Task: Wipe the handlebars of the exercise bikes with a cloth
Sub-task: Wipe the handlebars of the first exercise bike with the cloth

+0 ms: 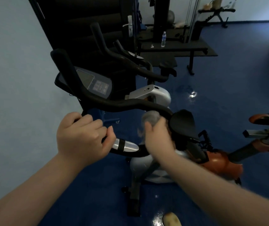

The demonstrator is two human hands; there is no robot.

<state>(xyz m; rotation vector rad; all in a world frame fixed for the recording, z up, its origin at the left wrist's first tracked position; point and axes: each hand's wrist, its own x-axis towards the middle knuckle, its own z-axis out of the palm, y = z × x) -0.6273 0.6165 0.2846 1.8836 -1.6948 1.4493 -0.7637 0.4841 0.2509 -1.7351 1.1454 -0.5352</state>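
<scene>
Both hands are working the nearest handlebar (127,106); left hand (81,136) is gripping it, right hand (159,137) is clutching the cloth (150,117) against the bend; rubbing along comes next.

We count three exercise bikes (150,97) (130,62) (228,159), two hands (81,136) (159,137), one grey cloth (151,118), one water bottle (163,39) and two benches (179,50) (215,11).

My left hand (83,136) curls in a grip, arm outstretched; my right hand (159,137), blurred, clutches something grey.
</scene>
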